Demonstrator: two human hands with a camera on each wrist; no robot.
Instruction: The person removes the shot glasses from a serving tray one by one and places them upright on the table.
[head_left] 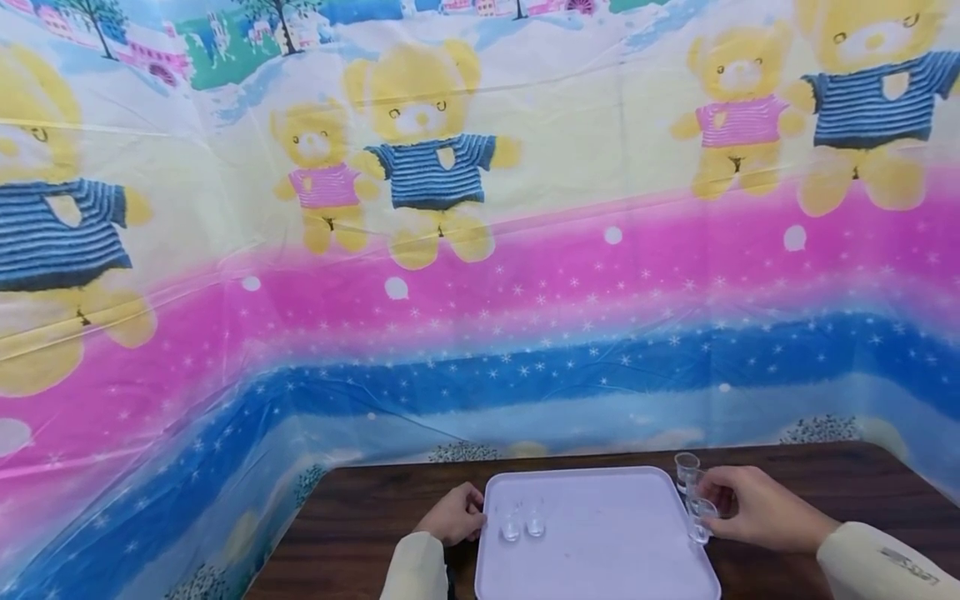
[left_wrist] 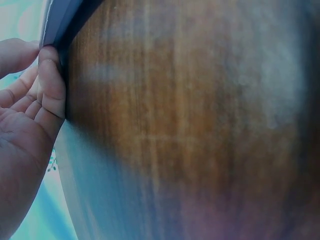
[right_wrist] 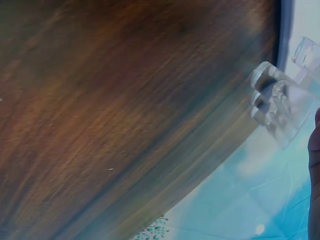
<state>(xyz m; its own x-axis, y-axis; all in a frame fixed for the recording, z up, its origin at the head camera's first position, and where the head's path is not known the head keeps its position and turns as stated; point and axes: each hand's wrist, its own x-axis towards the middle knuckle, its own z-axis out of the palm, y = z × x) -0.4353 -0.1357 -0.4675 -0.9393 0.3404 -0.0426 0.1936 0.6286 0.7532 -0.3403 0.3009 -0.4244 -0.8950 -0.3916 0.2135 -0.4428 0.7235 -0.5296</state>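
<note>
A pale lilac tray (head_left: 592, 575) lies on the dark wood table. Two small clear shot glasses, a left one (head_left: 510, 527) and a right one (head_left: 535, 522), stand on its left part. My left hand (head_left: 453, 515) pinches the tray's left rim; in the left wrist view thumb (left_wrist: 17, 56) and forefinger meet at that edge. At the tray's right edge my right hand (head_left: 753, 508) holds another clear shot glass (head_left: 702, 523), tilted slightly. Just behind it, more shot glasses (head_left: 686, 468) stand on the table; in the right wrist view these glasses (right_wrist: 267, 75) overlap and blur.
Dark wood table (head_left: 360, 517) surrounds the tray. Its far edge meets a hanging sheet (head_left: 525, 283) printed with bears, which also runs along the left side. Only part of the right hand's fingers (right_wrist: 314, 175) shows in the right wrist view.
</note>
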